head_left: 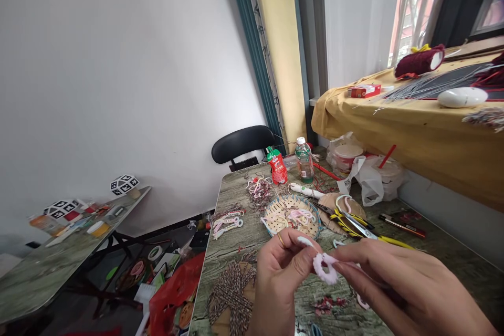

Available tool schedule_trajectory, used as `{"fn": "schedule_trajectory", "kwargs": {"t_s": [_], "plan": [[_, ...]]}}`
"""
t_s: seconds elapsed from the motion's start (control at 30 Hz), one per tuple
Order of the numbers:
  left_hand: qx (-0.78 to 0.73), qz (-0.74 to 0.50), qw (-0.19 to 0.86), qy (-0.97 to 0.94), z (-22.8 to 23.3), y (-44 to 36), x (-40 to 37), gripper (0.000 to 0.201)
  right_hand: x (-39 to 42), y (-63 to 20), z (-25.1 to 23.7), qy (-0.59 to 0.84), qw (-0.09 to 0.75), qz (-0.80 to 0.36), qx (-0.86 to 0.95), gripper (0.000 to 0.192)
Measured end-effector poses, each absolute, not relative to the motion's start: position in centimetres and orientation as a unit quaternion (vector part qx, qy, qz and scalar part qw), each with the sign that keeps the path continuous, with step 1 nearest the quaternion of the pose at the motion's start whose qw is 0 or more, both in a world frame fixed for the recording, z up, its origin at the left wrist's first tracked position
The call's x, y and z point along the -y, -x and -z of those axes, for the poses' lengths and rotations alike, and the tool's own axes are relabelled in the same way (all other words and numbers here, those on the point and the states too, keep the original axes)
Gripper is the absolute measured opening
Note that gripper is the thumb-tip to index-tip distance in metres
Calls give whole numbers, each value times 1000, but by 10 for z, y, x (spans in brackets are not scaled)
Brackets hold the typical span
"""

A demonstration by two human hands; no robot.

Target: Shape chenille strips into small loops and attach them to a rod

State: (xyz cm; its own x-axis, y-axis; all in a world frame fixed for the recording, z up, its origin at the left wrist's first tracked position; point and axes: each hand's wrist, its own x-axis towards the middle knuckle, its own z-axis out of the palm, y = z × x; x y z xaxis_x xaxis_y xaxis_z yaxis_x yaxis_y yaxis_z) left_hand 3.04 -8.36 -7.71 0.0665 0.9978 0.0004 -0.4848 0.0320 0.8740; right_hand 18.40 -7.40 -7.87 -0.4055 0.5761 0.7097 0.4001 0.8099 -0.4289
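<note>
A fuzzy pale pink pipe cleaner (325, 276) is bent into a small ring between my two hands above the table. The thumb and fingers of my left hand (284, 270) pinch it at the left, where a whitish end sticks up. My right hand (388, 278) grips its other side between thumb and forefinger. Just beyond the hands sits a round woven basket (271, 202) with pink, white and yellowish fuzzy pieces in it. Below my hands, small dark red scraps (328, 304) lie on the table.
Yellow-handled pliers (346, 223) and scissors lie right of the basket by a round cardboard disc (356, 202). Behind stand a red pouch (278, 168) and a bottle (304, 160). Yarn-wound cardboard (232, 291) lies at the left edge. Bagged tubs (380, 178) stand at the right.
</note>
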Motion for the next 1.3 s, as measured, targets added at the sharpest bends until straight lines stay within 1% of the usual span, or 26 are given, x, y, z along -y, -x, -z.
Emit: {"fn": "schedule_trajectory", "kwargs": {"t_s": [0.07,0.17,0.23,0.3,0.4,0.47,0.53,0.6,0.67,0.77,0.8,0.87,0.97,1.0,1.07,1.13,1.2,1.23,1.3], "plan": [[-352,-591,618,-381,77,-30,83,16,73,-184,79,318,450,-146,822,11],[-362,-597,583,-416,78,-28,82,13,72,-183,77,386,368,-267,802,20],[-364,-596,567,-437,79,-26,82,11,72,-182,76,408,328,-298,798,27],[-375,-581,568,-445,79,-24,83,9,72,-181,76,406,352,-238,809,28],[-406,-556,567,-452,76,-22,85,10,73,-180,80,364,424,-49,828,19],[-408,-559,549,-469,73,-22,86,9,72,-181,83,334,440,47,832,18],[-405,-568,520,-492,70,-24,87,9,71,-182,84,321,441,90,833,18],[-423,-569,498,-499,68,-25,88,12,71,-182,82,317,444,61,836,15],[-461,-559,488,-487,65,-27,89,15,71,-183,79,330,449,-14,830,5],[-500,-542,485,-470,63,-30,90,25,72,-183,76,351,438,-93,822,20],[-503,-540,484,-470,62,-31,90,27,73,-183,75,357,428,-110,823,18],[-501,-538,488,-470,61,-33,91,29,73,-183,75,368,401,-178,820,7],[-497,-532,496,-473,60,-32,91,29,73,-183,76,389,366,-332,777,25],[-496,-527,500,-476,60,-31,91,29,72,-183,76,394,360,-373,759,27],[-496,-514,505,-485,61,-29,90,27,71,-183,77,400,358,-419,732,31],[-493,-503,515,-489,63,-26,90,27,71,-184,77,398,362,-435,722,34],[-478,-498,533,-490,65,-24,89,27,70,-185,77,399,372,-415,728,38],[-464,-498,548,-487,66,-23,88,27,71,-185,77,401,382,-385,738,38],[-438,-502,576,-475,68,-22,88,26,72,-184,79,406,412,-287,764,33]]}}
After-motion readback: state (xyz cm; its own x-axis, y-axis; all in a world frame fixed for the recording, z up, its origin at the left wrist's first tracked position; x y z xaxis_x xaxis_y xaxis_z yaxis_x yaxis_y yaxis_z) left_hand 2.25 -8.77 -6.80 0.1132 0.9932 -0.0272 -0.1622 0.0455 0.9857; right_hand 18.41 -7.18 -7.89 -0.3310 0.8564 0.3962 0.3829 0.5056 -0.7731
